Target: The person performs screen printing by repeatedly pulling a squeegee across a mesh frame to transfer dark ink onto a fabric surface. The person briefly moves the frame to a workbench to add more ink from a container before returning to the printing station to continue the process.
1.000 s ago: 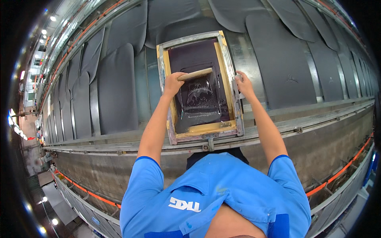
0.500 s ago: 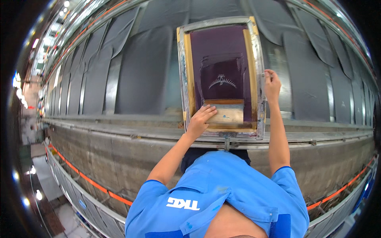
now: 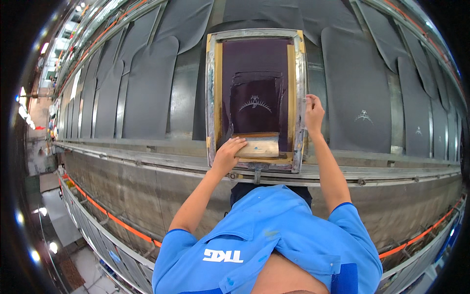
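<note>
A screen-printing frame point(image 3: 299, 105) with metal sides and yellowish tape lies over the dark sheets, its mesh coated in dark purple. A pale spiky arc design point(image 3: 254, 104) shows in the middle of the mesh. Near the frame's front end lies a squeegee point(image 3: 262, 147) with a pale wooden handle. My left hand point(image 3: 228, 154) is closed on the left end of that handle, thumb side hidden. My right hand point(image 3: 314, 115) grips the frame's right side with curled fingers.
Dark grey sheets point(image 3: 147, 93) lie in a row along the long metal table. Several to the right carry a small pale print point(image 3: 364, 116). A metal rail point(image 3: 333, 170) runs along the table's near edge, against my body. Orange-edged barriers point(image 3: 117, 221) stand behind me.
The frame, with the squeegee and both hands, has moved left along the table. A sheet with a pale print now shows just right of it.
</note>
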### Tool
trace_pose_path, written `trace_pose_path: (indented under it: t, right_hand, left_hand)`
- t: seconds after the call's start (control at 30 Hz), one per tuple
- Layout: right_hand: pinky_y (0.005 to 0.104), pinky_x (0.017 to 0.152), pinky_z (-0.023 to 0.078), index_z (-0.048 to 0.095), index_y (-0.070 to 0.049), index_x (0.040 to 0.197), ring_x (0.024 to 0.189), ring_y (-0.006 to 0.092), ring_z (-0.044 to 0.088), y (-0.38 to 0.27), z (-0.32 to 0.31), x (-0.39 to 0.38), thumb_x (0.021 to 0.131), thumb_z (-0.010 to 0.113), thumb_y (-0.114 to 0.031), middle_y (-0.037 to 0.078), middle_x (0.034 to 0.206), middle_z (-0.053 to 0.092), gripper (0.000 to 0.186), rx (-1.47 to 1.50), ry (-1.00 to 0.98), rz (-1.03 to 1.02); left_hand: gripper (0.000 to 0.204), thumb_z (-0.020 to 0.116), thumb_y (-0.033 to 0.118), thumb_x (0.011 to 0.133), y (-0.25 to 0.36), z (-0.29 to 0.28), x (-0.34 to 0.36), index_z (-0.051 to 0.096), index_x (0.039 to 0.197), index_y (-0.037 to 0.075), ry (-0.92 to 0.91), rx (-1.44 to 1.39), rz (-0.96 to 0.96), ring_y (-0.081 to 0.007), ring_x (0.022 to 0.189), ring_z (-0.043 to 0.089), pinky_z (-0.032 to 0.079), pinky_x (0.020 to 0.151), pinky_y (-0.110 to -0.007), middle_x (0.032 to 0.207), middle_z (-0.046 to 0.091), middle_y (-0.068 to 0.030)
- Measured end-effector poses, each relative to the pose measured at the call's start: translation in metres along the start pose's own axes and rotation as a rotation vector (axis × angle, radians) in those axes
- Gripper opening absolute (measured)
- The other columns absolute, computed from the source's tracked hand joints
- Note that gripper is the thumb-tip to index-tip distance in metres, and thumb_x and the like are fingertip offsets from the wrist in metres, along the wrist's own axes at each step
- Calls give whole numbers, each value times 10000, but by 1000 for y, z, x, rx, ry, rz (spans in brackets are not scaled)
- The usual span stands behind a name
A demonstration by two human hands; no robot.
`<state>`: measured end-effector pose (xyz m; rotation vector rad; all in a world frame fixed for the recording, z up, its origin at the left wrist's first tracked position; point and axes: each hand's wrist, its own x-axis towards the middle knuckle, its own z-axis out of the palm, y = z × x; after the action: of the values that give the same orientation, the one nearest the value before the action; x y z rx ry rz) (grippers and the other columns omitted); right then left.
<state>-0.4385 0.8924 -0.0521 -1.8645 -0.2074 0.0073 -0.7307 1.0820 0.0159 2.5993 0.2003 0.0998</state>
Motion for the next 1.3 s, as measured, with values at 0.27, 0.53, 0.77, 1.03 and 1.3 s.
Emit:
trace_pose_path:
  t: [0.27,0.53,0.77,1.03,1.3]
  right_hand:
    - [341,562,409,664,-38,1068,558,157,485,3,11,7,1009,576,-179,95,627,525,177,-32,-17,29]
    - [391,629,458,662,-75,1126,602,248,540,11,26,-1,1000,589,-206,135,687,562,196,-152,-105,128]
    - [441,938,487,662,-129,1212,1081,305,615,-35,16,34,876,725,-252,126,1141,651,363,-722,-239,-418]
    - [424,957,494,692,-100,1154,1106,312,622,-56,94,82,819,742,-174,90,1139,686,347,-497,-641,-340]
    - [432,1023,479,673,-24,1162,1165,345,588,-32,44,-86,725,723,-15,151,1237,659,440,-386,-578,-384]
  left_hand:
    - [577,660,-128,684,-10,5,10,683,1226,68,92,-115,-96,-304,1288,574,424,1137,-449,1313,658,-109]
    - [470,656,-111,713,-70,-29,118,715,1147,60,190,-100,2,-331,1155,642,491,1032,-411,1190,707,-138]
    - [341,714,0,730,-106,-55,224,749,1063,64,86,-87,41,-350,983,691,537,881,-414,1025,727,-170]
    - [320,712,27,724,-113,-50,252,773,1026,113,37,-62,-2,-328,968,686,537,882,-404,1028,739,-117]
    - [389,628,-89,703,-71,-5,98,770,1020,86,98,26,9,-284,1071,684,525,972,-394,1097,746,-87]
